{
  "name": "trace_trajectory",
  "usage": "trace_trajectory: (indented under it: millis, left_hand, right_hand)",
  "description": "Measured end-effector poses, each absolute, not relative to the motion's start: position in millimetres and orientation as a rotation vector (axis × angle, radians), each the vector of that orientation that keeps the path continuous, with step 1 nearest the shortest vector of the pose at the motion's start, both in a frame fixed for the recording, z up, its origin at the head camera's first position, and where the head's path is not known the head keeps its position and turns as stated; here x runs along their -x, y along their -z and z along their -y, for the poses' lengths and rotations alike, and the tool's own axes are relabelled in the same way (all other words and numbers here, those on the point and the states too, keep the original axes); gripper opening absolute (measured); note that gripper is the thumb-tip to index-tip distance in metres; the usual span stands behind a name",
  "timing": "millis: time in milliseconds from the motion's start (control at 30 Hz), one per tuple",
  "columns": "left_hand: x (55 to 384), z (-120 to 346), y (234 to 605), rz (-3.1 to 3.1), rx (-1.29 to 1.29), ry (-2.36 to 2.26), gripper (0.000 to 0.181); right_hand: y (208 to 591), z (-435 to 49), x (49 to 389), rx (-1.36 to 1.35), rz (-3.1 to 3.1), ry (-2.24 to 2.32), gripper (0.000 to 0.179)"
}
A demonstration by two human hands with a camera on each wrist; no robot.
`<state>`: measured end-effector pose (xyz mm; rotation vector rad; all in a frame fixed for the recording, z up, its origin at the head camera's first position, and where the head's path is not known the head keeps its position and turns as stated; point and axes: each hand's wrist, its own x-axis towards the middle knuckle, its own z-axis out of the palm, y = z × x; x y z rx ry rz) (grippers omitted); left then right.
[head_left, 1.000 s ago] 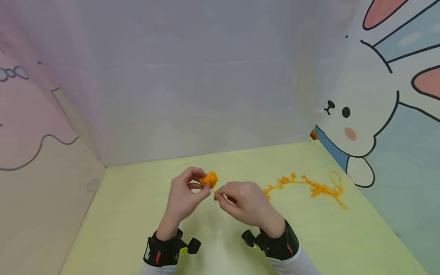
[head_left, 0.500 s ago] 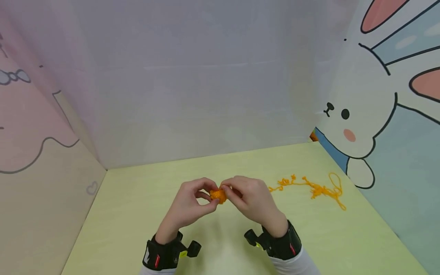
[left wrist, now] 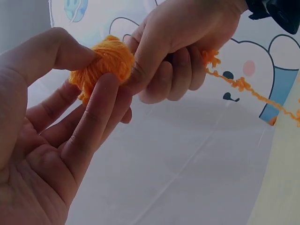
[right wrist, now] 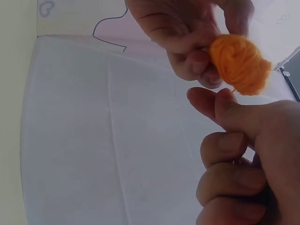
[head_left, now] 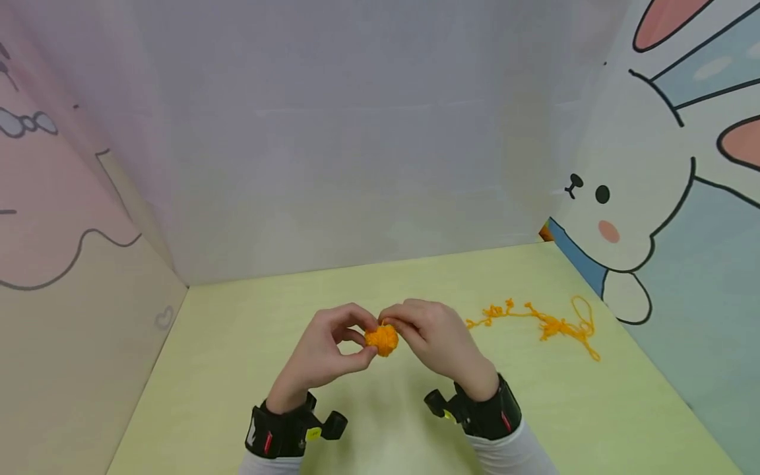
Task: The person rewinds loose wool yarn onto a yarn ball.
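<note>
A small ball of orange yarn [head_left: 382, 340] is held up over the table between both hands. My left hand [head_left: 326, 344] pinches it between thumb and fingertips; in the left wrist view the wound strands of the yarn ball [left wrist: 110, 63] show clearly. Close beside the ball, my right hand [head_left: 438, 336] pinches the yarn strand between thumb and index finger. In the right wrist view a short bit of strand [right wrist: 234, 91] runs from the ball [right wrist: 241, 63] to those fingertips, and the other right fingers are curled in. Each wrist wears a black camera band.
A knotted, tangled length of orange yarn [head_left: 555, 325] lies on the pale yellow table [head_left: 237, 396], right of the hands. A pale wall [head_left: 356, 165] stands behind the table, with cartoon-printed panels [head_left: 629, 198] on both sides.
The right hand has come from a stretched strand to right beside the ball. The left hand has moved the ball slightly right and down. The yarn on the table stays put.
</note>
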<state>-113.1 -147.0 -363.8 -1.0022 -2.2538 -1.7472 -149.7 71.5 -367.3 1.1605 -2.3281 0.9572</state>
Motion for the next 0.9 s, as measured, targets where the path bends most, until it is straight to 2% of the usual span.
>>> trace_trajectory:
  millis: [233,533,900]
  left_hand:
    - [120,149,372,2.052,0.807,1.928,0.029]
    - [121,145,370,1.959,0.349,1.99,0.027]
    - [128,144,379,1.963,0.319,1.691,0.028]
  right_hand:
    - [370,-64,147,-1.147,2.428,-0.843,0.006]
    - [371,-54,140,-1.212,2.45,-0.79,0.014]
    - [367,-54,132,-1.279,2.365,-0.797,0.01]
